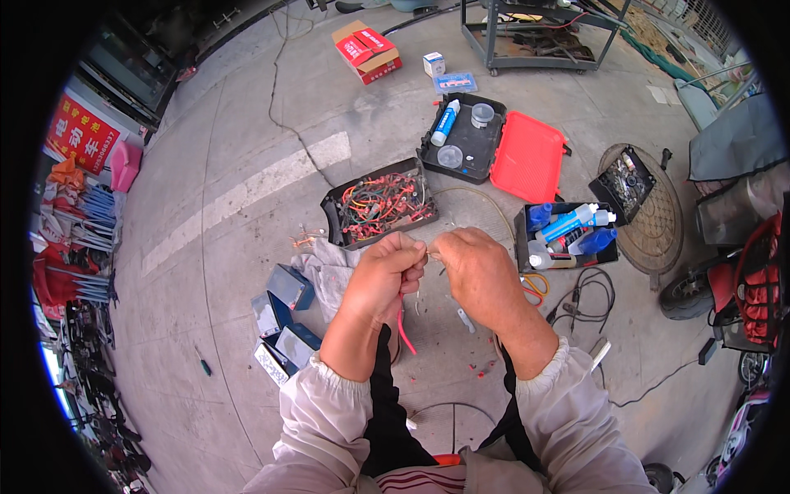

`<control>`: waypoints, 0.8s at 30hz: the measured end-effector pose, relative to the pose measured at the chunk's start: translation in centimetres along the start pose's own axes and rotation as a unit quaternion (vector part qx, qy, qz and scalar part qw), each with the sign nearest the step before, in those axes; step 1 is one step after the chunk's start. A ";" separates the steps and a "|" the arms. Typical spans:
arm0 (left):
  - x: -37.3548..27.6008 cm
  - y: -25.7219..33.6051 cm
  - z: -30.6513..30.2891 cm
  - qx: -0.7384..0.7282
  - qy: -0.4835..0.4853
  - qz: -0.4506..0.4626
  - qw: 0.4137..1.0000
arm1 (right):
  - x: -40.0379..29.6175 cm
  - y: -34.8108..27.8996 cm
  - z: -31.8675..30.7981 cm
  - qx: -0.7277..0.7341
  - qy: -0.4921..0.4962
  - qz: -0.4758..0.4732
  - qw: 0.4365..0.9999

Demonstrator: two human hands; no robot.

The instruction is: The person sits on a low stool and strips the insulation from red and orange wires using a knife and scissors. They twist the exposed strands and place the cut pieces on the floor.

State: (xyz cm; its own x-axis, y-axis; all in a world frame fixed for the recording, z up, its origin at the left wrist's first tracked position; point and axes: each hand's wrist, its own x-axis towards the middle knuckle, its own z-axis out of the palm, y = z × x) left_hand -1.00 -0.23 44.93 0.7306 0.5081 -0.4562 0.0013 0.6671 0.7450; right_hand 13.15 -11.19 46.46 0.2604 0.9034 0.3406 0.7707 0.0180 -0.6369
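Both hands meet at the centre of the head view. My left hand (395, 265) is closed around a red insulated wire (404, 333), whose lower end hangs below the fist. Thumb and forefinger pinch its upper part. My right hand (472, 265) is bent over beside it, fingertips pinched at what looks like a bare copper wire end; the exact grip is hidden by the fingers. Beyond the hands lies a black tray (426, 217) full of tangled coloured wires with terminals. A grey cloth (324, 272) lies left of my left hand.
Blue battery-like blocks (291, 287) stand at left. A black bin (521, 256) of bottles and orange-handled scissors (537, 287) are at right. Farther off lie an open red-and-black case (528, 154), a red cardboard box (364, 52) and a metal cart (537, 62). A screwdriver (203, 365) lies far left.
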 end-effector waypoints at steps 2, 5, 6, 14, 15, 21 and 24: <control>0.1 -0.2 0.3 -0.028 0.006 -0.002 1.000 | -0.2 0.0 -0.1 -0.019 0.002 -0.018 1.000; 0.3 -0.6 0.7 -0.057 0.019 -0.004 0.998 | -0.3 0.0 -0.1 -0.048 0.007 -0.036 0.998; 0.4 -0.8 0.8 -0.066 0.016 -0.002 0.998 | -0.3 -0.1 0.0 -0.056 0.008 -0.038 0.998; 0.5 -1.8 1.6 -0.094 0.038 0.003 0.995 | -0.8 -0.2 0.1 -0.075 0.011 -0.053 0.996; 0.4 -1.8 1.6 -0.093 0.038 -0.003 0.995 | -0.8 -0.1 0.1 -0.068 0.029 -0.053 0.996; -0.5 -0.5 0.7 -0.057 -0.038 -0.008 0.998 | -0.9 0.8 -0.6 0.000 0.070 -0.041 0.997; -0.5 -0.8 0.3 0.034 -0.047 -0.013 0.998 | -0.8 1.2 -0.9 0.016 0.043 -0.041 0.998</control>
State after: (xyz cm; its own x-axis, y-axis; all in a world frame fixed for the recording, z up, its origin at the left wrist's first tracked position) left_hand -1.14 -1.16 44.71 0.7904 0.4360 -0.4303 0.0643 0.6396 0.7660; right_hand 14.38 -12.25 46.04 0.2468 0.8588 0.4490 0.7729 0.1051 -0.6258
